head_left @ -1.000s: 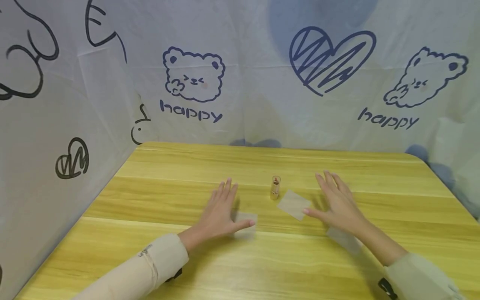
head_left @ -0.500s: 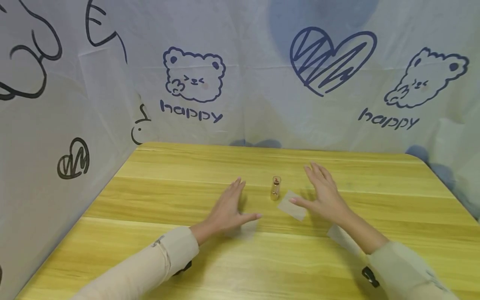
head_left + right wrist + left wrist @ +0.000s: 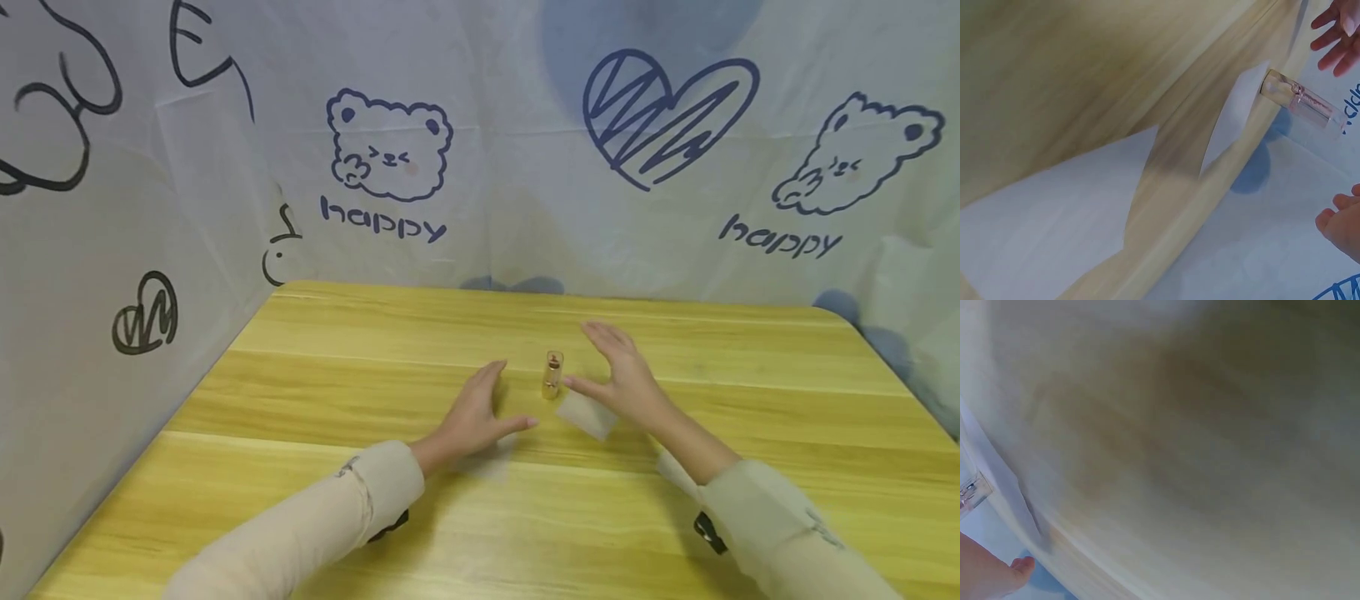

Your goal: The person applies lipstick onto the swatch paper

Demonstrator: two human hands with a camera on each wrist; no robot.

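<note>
A small clear-capped tube with a gold base (image 3: 552,375), like a lipstick, stands upright on the wooden table (image 3: 360,333). My left hand (image 3: 472,421) is to its left and nearer me, fingers extended and thumb spread, holding nothing. To the tube's right is my right hand (image 3: 628,385), its fingers extended and its thumb apart. In the head view the right thumb tip lies close to the tube; the right wrist view shows a gap between the tube (image 3: 1300,100) and the hand (image 3: 1342,226). A white paper square (image 3: 587,417) lies beside the tube, partly under the right hand.
Another pale paper piece (image 3: 491,462) lies below my left hand, and a third (image 3: 675,473) is partly covered by the right sleeve (image 3: 757,500). A white cloth backdrop (image 3: 510,208) with drawings rises behind the table's far edge.
Both hands have moved inward toward the tube, the right one leftward and the left one rightward. The tube and the papers have stayed in place.
</note>
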